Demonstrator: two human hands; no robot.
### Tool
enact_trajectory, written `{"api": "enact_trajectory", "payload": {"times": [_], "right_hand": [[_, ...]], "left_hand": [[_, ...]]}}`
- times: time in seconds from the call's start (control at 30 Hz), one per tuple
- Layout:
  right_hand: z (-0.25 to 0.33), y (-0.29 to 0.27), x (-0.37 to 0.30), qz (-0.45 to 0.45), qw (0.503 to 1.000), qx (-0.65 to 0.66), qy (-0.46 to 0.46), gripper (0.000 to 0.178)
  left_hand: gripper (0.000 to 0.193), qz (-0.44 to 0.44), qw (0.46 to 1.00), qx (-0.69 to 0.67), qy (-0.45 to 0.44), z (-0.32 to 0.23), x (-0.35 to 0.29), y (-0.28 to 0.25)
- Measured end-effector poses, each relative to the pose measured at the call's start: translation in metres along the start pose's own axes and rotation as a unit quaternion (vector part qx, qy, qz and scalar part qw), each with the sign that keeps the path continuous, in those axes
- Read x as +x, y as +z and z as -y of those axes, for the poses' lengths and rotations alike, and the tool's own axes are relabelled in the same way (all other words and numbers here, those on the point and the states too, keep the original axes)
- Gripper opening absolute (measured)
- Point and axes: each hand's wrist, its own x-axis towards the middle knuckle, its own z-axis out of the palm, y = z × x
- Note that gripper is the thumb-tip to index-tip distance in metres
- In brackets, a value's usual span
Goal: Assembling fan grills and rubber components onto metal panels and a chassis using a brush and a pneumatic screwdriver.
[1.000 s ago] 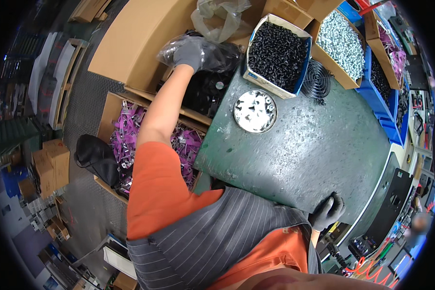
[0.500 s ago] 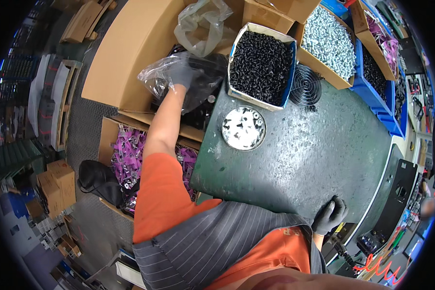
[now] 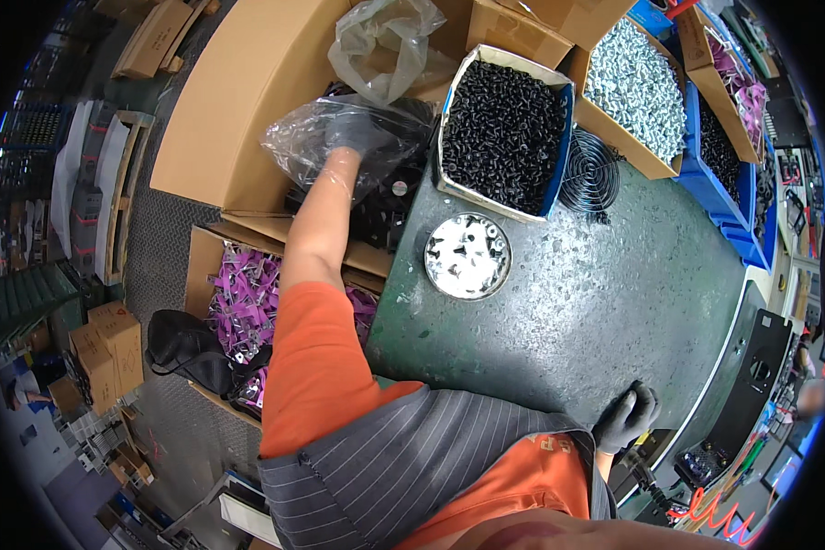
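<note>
My left hand (image 3: 353,135), in a grey glove, reaches into a large cardboard box (image 3: 238,119) beside the bench. Clear plastic bag film (image 3: 289,137) lies over and around it, and its fingers are hidden. Dark parts (image 3: 376,215) lie in the box below the wrist. At the bench's near right edge rests my right hand (image 3: 628,417), also gloved, its fingers curled closed with nothing visible in them. Between the hands, on the green bench top (image 3: 596,302), stands a round dish (image 3: 468,298) of small white, silver and black pieces.
A carton of black screws (image 3: 504,128) stands beyond the dish, with black wire fan guards (image 3: 588,174) beside it. Farther right are a carton of silver screws (image 3: 634,96) and blue bins (image 3: 720,211). Purple-and-metal parts (image 3: 243,302) fill a box at left, near a black bag (image 3: 188,353).
My left hand stays in the plastic film, its forearm shifted slightly. The bench and its contents sit a little lower and farther right in view. My right hand stays at the bench edge.
</note>
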Motion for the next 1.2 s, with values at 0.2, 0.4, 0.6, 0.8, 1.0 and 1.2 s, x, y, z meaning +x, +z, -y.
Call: {"api": "enact_trajectory", "payload": {"times": [0.2,0.4,0.6,0.8,1.0,1.2], "right_hand": [[-0.002,0.001,0.000,-0.002,1.000,0.010,-0.014,0.018],[-0.003,0.001,-0.002,-0.007,1.000,0.004,-0.009,0.018],[-0.004,0.001,-0.001,-0.001,1.000,0.011,-0.004,0.018],[-0.002,0.001,-0.001,0.002,1.000,0.015,-0.006,0.018],[-0.005,0.002,-0.002,0.002,1.000,0.013,-0.006,0.019],[-0.006,0.000,-0.002,0.006,1.000,0.010,-0.006,0.019]], "left_hand": [[0.054,-0.159,0.975,-0.153,-0.026,0.025,0.002,0.018],[0.032,-0.171,0.985,-0.022,-0.033,0.028,0.015,0.040],[0.035,-0.055,0.996,-0.051,0.055,0.057,0.016,0.000],[0.044,-0.036,0.992,-0.110,0.042,0.053,0.017,-0.005],[0.051,0.029,0.988,-0.127,0.083,0.029,-0.007,-0.049],[0.050,0.063,0.993,-0.098,-0.014,0.041,-0.007,-0.046]]}}
